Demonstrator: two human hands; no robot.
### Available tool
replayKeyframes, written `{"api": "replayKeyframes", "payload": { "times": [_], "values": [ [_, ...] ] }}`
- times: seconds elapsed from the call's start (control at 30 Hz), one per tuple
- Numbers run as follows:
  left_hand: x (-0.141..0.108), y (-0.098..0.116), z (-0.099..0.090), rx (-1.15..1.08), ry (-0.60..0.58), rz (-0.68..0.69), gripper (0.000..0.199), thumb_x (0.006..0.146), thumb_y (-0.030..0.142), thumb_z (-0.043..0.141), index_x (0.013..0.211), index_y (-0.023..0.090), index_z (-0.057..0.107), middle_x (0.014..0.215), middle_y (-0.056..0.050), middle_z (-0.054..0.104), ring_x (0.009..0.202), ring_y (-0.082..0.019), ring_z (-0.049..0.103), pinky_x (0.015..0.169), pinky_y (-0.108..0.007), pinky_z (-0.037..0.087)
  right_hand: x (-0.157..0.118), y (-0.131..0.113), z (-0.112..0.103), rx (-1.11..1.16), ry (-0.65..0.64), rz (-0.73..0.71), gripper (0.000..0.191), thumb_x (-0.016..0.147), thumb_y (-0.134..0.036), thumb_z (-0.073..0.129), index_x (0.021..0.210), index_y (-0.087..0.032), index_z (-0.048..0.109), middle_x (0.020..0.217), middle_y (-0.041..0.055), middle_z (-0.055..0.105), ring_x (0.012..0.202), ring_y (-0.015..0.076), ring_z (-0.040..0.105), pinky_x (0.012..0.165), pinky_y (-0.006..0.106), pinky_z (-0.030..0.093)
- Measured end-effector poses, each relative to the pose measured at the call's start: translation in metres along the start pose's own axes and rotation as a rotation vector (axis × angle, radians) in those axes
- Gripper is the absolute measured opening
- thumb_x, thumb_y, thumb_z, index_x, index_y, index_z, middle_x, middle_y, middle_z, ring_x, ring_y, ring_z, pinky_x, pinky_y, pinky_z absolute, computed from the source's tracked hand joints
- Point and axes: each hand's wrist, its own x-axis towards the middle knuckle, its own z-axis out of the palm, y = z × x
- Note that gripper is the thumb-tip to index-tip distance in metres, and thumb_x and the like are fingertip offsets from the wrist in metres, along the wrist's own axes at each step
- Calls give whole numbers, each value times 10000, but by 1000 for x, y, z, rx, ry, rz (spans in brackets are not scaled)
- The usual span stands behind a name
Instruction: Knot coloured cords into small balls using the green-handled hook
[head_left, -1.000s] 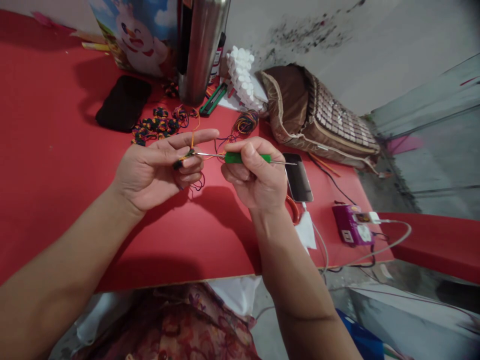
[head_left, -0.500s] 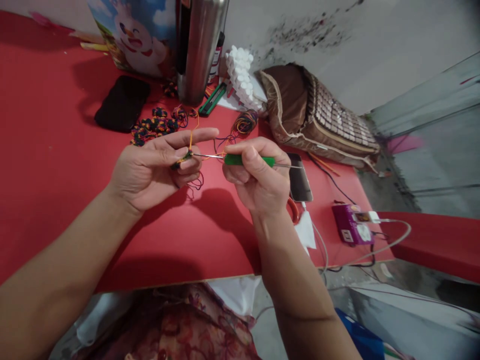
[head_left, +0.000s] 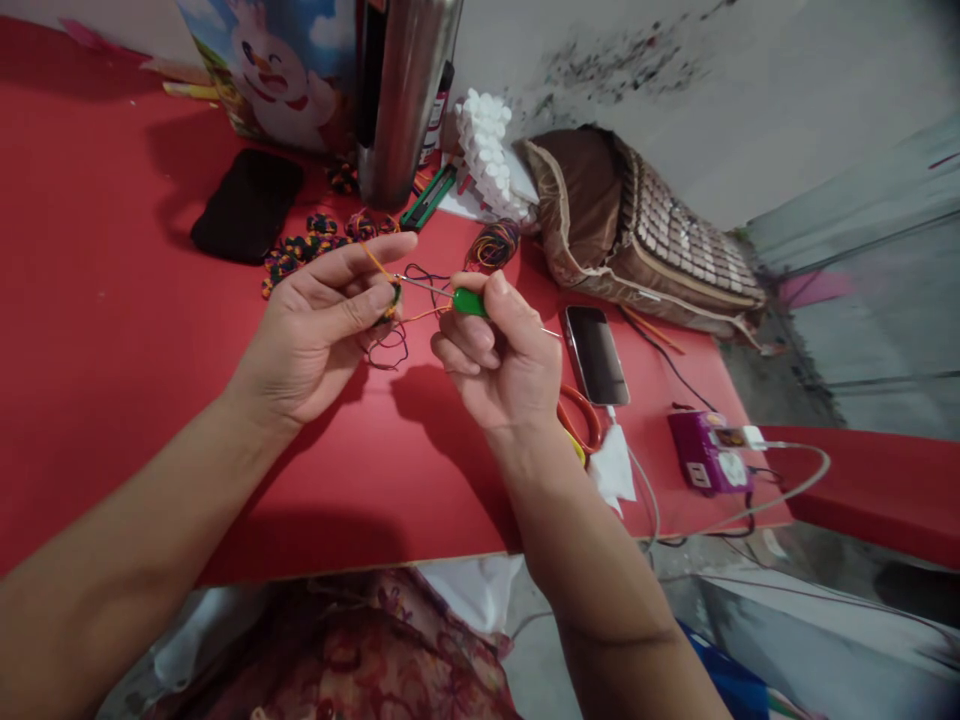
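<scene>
Two forearms are reaching over the red table (head_left: 112, 420); the left hand (head_left: 311, 325), index finger extended, is pinching a small dark yarn piece (head_left: 391, 305), while the right hand (head_left: 502, 350) is curling snugly around a green-handled hook (head_left: 469, 302), which is pointing toward that piece. Behind, a steel flask (head_left: 405, 110) is standing, its contents hidden.
</scene>
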Motion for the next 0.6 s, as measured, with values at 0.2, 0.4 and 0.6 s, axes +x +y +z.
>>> {"api": "replayKeyframes", "payload": {
  "times": [0.2, 0.4, 0.6],
  "values": [
    [3, -6, -3, 120, 12, 209, 422, 732, 108, 1031, 1089, 309, 932, 860, 1, 754, 787, -136, 698, 698, -232, 611, -1, 0, -3, 15, -36, -52, 194, 899, -420, 876, 896, -231, 831, 531, -125, 335, 484, 56, 135, 451, 234, 221],
    [5, -11, -2, 148, 68, 235, 487, 675, 34, 1001, 1060, 326, 945, 806, 5, 723, 725, -113, 645, 642, -201, 612, 0, 5, -4, -10, -74, -64, 237, 924, -468, 874, 925, -238, 818, 541, -131, 332, 470, 51, 158, 447, 222, 253],
    [4, -22, 0, 130, 79, 321, 503, 681, 15, 962, 1105, 286, 943, 783, 25, 723, 717, -84, 643, 658, -166, 595, -4, 6, 0, -97, -30, -169, 252, 954, -485, 851, 915, -238, 820, 547, -108, 445, 454, 44, 205, 448, 231, 263]
  ]
}}
